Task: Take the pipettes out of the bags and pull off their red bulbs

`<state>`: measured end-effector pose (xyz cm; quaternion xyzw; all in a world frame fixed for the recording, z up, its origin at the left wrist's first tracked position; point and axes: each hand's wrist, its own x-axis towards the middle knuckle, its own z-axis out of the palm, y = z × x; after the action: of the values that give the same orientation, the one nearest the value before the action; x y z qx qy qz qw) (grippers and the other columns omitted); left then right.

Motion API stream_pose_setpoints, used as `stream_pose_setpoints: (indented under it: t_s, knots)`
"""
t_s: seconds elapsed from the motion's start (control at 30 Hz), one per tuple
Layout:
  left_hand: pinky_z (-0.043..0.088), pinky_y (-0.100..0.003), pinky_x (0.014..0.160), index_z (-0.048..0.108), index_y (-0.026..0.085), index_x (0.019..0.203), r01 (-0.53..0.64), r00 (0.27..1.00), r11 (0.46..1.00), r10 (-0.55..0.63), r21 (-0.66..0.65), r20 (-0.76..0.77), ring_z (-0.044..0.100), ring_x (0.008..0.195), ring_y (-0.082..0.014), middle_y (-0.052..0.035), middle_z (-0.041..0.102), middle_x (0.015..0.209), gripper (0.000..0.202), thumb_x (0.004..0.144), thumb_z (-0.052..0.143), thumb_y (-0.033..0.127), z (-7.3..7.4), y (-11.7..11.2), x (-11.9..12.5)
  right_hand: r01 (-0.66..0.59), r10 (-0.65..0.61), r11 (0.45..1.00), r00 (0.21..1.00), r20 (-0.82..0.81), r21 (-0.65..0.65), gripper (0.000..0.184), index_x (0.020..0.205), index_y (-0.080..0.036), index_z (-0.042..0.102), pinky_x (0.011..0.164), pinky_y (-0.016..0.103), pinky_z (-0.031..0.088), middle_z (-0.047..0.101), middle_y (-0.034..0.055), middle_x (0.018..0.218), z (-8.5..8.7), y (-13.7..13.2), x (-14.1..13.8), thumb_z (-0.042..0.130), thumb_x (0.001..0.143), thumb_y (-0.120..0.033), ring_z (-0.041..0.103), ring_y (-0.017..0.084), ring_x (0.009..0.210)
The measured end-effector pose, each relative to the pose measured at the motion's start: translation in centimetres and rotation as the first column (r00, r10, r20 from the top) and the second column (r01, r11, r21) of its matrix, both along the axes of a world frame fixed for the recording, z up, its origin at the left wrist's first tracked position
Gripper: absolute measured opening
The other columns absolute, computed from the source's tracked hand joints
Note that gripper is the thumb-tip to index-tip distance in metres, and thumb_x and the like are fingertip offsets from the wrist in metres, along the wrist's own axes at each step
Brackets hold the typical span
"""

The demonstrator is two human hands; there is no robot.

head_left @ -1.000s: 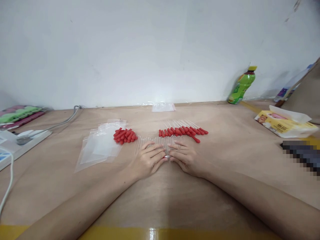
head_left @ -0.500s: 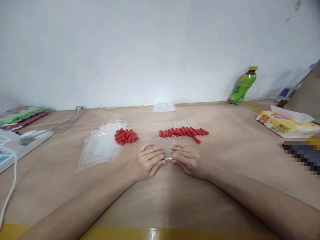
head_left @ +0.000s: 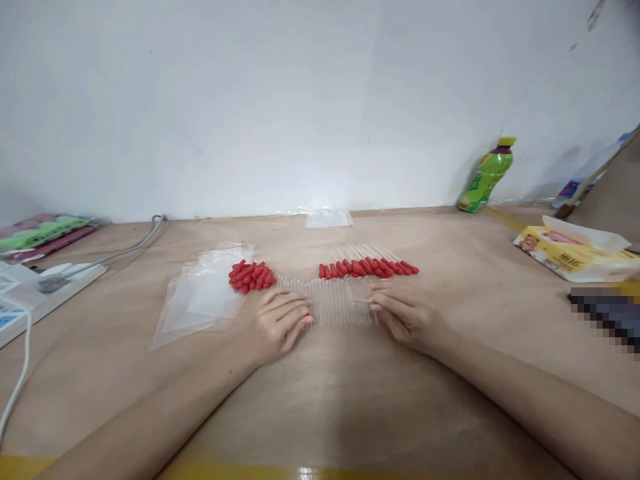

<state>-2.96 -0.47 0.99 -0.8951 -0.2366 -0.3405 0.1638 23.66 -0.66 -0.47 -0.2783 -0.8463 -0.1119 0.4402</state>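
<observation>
A row of clear glass tubes [head_left: 336, 301] lies side by side on the brown table. My left hand [head_left: 277, 321] rests flat at the row's left end, fingers stretched out and touching the tubes. At the right end, my right hand [head_left: 406, 313] lies with its fingers extended against the tubes. Behind the left hand sits a heap of loose red rubber bulbs [head_left: 251, 275]. Behind the tubes lies a line of droppers with red bulbs fitted [head_left: 369, 267].
Clear plastic bags [head_left: 204, 293] lie left of the bulbs, another small bag [head_left: 327, 218] by the wall. A green bottle [head_left: 486, 176] and a yellow tissue pack [head_left: 575, 252] are at the right. A power strip with cables [head_left: 45, 283] is at the left.
My hands, which met at the middle of the tubes, have slid apart to the row's two ends, and the tubes now lie spread out in a wider row.
</observation>
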Motion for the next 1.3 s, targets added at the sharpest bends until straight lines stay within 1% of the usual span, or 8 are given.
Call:
stream_pose_setpoints:
  t_s: [0.13,0.3,0.47,0.6,0.7,0.9,1.2,1.3]
  knots:
    - [0.046,-0.026,0.063,0.062,0.019,0.093,-0.193,0.971,0.978,0.201,-0.077,0.128,0.057,0.073,-0.0135,-0.0044,0.061,0.083,0.014,0.083,0.053,0.023,0.7,1.5,-2.2,0.304,-0.304,0.952,0.953,0.017,-0.03,0.015,0.084,-0.018,0.064,0.069,0.029,0.041,0.063,0.0025,0.069,0.0,0.6,0.7,0.049,0.082,-0.022,0.056,0.014,0.067]
    - [0.047,-0.029,0.066,0.059,0.017,0.103,-0.495,0.798,0.832,0.55,-0.252,0.246,0.054,0.077,-0.0163,-0.0057,0.052,0.082,0.026,0.084,0.044,0.024,3.0,4.0,-5.0,0.458,-0.453,0.885,0.889,0.069,-0.082,0.017,0.084,-0.016,0.061,0.066,0.028,0.035,0.064,0.0017,0.066,-0.3,0.6,0.4,0.046,0.079,-0.02,0.057,0.015,0.063]
    - [0.047,-0.027,0.058,0.05,0.016,0.11,-0.557,0.689,0.664,0.705,-0.5,0.168,0.056,0.061,-0.0133,-0.0032,0.057,0.082,0.037,0.075,0.051,0.027,5.1,5.1,-7.4,0.538,-0.53,0.842,0.839,0.119,-0.045,0.015,0.074,-0.016,0.06,0.062,0.028,0.03,0.061,0.0009,0.059,-0.4,0.4,0.3,0.045,0.075,-0.018,0.053,0.014,0.055]
    - [0.046,-0.026,0.055,0.056,0.018,0.084,-0.583,0.672,0.56,0.74,-0.589,0.038,0.057,0.057,-0.014,-0.0011,0.062,0.072,0.022,0.07,0.055,0.034,5.7,5.3,-7.8,0.519,-0.51,0.854,0.85,0.135,-0.043,0.016,0.074,-0.017,0.06,0.062,0.028,0.029,0.061,0.0007,0.059,-0.3,0.3,0.1,0.044,0.074,-0.016,0.052,0.013,0.055]
    - [0.046,-0.027,0.058,0.058,0.019,0.076,-0.609,0.692,0.559,0.721,-0.563,-0.034,0.058,0.059,-0.016,-0.0008,0.063,0.069,0.02,0.069,0.054,0.037,5.2,5.5,-8.0,0.484,-0.475,0.874,0.869,0.14,-0.045,0.015,0.072,-0.017,0.059,0.066,0.029,0.03,0.062,0.0005,0.061,-0.5,0.3,0.0,0.044,0.075,-0.015,0.054,0.014,0.059]
    - [0.045,-0.03,0.063,0.064,0.019,0.077,-0.662,0.702,0.605,0.708,-0.443,-0.082,0.058,0.063,-0.0176,-0.0048,0.063,0.075,0.026,0.071,0.05,0.041,4.2,6.3,-8.8,0.441,-0.427,0.895,0.891,0.157,-0.068,0.014,0.07,-0.018,0.059,0.072,0.03,0.033,0.062,0.0004,0.062,-0.9,0.4,-0.2,0.047,0.077,-0.016,0.055,0.014,0.062]
    - [0.042,-0.031,0.063,0.066,0.021,0.079,-0.713,0.65,0.57,0.756,-0.409,-0.079,0.055,0.058,-0.0165,-0.0035,0.06,0.076,0.027,0.074,0.052,0.043,5.2,5.5,-8.3,0.422,-0.399,0.897,0.902,0.167,-0.134,0.016,0.072,-0.017,0.061,0.081,0.033,0.037,0.064,0.0037,0.068,-1.0,0.5,-0.3,0.047,0.08,-0.021,0.058,0.017,0.071]
    - [0.042,-0.031,0.065,0.066,0.021,0.08,-0.692,0.679,0.644,0.734,-0.326,0.009,0.054,0.061,-0.0158,-0.0032,0.057,0.078,0.026,0.076,0.051,0.042,5.2,4.8,-7.1,0.415,-0.39,0.898,0.905,0.17,-0.148,0.017,0.073,-0.017,0.061,0.085,0.034,0.036,0.065,0.004,0.071,-1.1,0.5,-0.3,0.047,0.081,-0.021,0.059,0.017,0.072]
